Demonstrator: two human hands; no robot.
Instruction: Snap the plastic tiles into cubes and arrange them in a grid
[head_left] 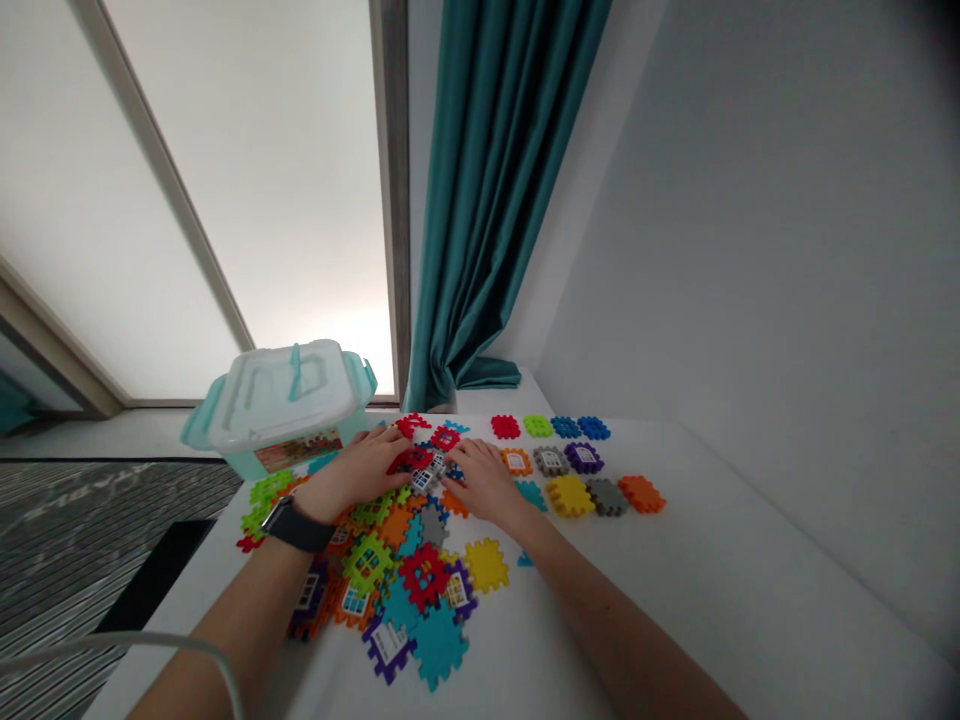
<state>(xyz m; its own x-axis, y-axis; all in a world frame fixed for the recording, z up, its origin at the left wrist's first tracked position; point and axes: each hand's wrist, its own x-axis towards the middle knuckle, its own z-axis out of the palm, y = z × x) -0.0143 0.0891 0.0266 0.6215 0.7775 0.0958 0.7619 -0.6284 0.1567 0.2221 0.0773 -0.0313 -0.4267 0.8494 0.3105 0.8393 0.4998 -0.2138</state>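
Note:
A small white window-frame piece [427, 474] lies between my two hands, above a heap of coloured interlocking tiles. My left hand [360, 466], with a dark watch on its wrist, reaches in from the left; its thumb meets the piece's left edge. On the other side my right hand [480, 474] has its fingertips closed at the piece's right edge. Red tiles [409, 460] lie close by my left fingers. Nearer to me are a lime tile [368, 563], a red window tile [424, 577] and a turquoise tile [440, 645]. My fingers partly hide the heap.
Right of the heap, tiles lie in rows by colour, including a red tile [505, 427], a yellow stack [569, 496] and an orange stack [642, 494]. A lidded plastic box [289, 395] stands at the back left. A pale cable [172, 640] crosses the lower left.

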